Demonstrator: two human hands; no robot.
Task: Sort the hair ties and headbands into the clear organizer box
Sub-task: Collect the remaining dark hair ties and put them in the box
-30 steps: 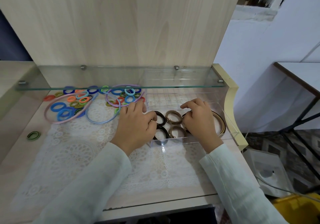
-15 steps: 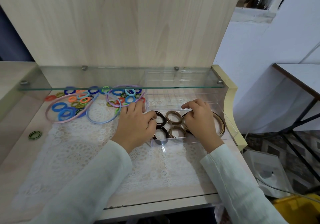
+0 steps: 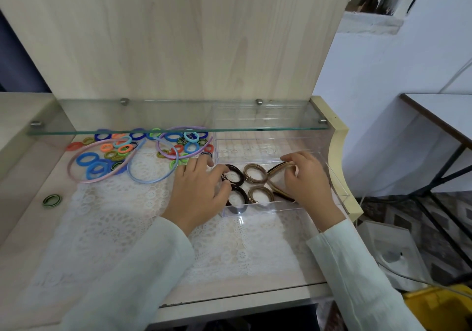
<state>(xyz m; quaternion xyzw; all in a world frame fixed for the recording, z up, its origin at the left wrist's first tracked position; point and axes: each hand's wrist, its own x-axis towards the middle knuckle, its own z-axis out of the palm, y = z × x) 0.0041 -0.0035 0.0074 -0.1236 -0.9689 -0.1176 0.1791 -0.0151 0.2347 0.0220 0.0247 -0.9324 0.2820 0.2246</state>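
Left hand [image 3: 196, 190] pinches a soft dark hair tie [image 3: 237, 174]; right hand [image 3: 306, 181] grips the probably stiff, springy headband [image 3: 278, 169] mid-arch.

Soft, even light, moderately bright, strongest on the white wall [image 3: 370, 100] at right. Faint, diffuse shadows thrown leftward from the sleeves [image 3: 143, 266] onto the lace mat [image 3: 107, 215]. Pale sheen along the glass shelf [image 3: 153, 130] edge; small glints on the clear organizer box [image 3: 339, 190] wall. Sharp at centre, softer toward the corners. Wide-angle bowing of the wooden back panel [image 3: 178, 36] and counter [image 3: 25, 228] edges.
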